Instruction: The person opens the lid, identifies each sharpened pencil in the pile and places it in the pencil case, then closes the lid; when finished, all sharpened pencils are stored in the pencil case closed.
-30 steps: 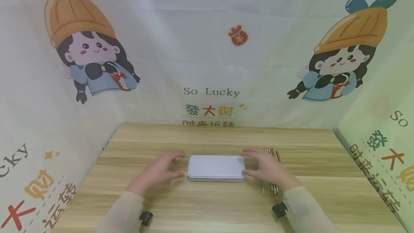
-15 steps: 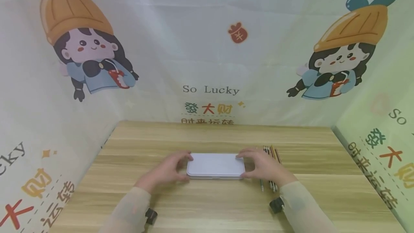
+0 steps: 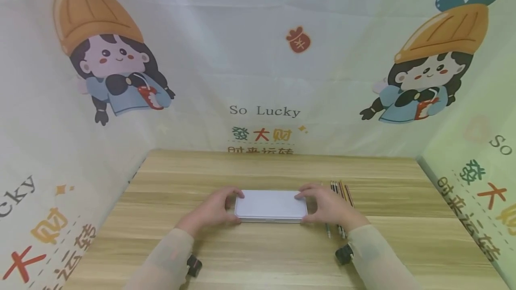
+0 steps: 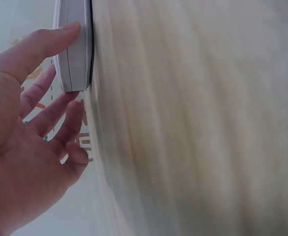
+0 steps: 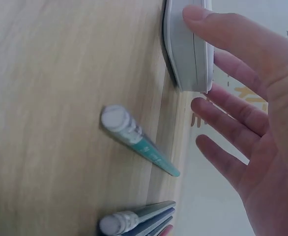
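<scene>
A white flat pencil case (image 3: 271, 203) with its lid down lies on the wooden table between both hands. My left hand (image 3: 213, 209) grips its left end, with the thumb on the front side and fingertips at the back edge. At the other end, my right hand (image 3: 328, 207) holds it the same way. In the left wrist view, the thumb presses on the case (image 4: 74, 59) below the lid seam, while the lower fingers curl loosely beside it. The right wrist view has the thumb against the front side of the case (image 5: 186, 54). Its underside is hidden.
Several pencils (image 3: 348, 194) lie side by side right of the case, partly hidden under the right hand and forearm. One teal pencil (image 5: 151, 153) lies apart from them, nearer the case. Printed cloth (image 3: 258, 70) hangs behind and beside the table (image 3: 266, 258).
The left hand has moved right, from beside the case to gripping its left end. The right hand has closed its fingers and thumb onto the right end. The case has stayed about where it was.
</scene>
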Demonstrator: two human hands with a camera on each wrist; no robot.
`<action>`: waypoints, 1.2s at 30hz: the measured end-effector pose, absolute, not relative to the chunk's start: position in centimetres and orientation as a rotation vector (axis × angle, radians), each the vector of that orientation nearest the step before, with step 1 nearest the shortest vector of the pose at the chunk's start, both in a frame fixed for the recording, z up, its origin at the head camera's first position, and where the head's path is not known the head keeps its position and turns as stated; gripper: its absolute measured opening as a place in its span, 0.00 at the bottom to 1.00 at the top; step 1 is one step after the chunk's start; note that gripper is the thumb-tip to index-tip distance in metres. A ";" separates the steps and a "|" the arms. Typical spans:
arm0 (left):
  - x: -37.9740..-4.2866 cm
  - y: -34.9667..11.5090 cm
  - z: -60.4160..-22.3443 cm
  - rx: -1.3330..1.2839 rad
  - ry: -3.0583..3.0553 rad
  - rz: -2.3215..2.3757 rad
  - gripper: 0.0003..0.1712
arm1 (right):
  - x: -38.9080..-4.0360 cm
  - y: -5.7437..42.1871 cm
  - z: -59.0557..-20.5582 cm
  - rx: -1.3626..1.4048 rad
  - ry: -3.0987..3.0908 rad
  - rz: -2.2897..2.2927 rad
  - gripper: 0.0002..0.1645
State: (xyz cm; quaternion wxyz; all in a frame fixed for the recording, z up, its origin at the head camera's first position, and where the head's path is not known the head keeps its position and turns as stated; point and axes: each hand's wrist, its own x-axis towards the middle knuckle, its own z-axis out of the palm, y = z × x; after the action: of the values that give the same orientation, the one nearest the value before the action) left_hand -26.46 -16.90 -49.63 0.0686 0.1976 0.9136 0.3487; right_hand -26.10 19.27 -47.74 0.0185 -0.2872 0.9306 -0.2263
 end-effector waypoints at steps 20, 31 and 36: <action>-26.6 -15.8 -49.4 0.579 2.841 0.950 0.38 | -26.4 19.3 -47.4 -0.851 2.879 -0.706 0.37; -26.5 -15.8 -49.4 0.623 2.834 0.909 0.38 | -26.6 19.3 -47.7 -0.870 2.872 -0.707 0.38; -26.4 -15.8 -49.2 0.623 2.829 0.912 0.38 | -26.8 19.3 -47.7 -0.853 2.870 -0.713 0.39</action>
State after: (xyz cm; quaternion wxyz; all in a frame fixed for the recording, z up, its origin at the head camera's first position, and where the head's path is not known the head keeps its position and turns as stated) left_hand -26.41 -15.83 -49.24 0.0524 0.2048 0.9302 0.2999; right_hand -26.78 19.35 -47.67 0.0320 -0.2770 0.9320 -0.2317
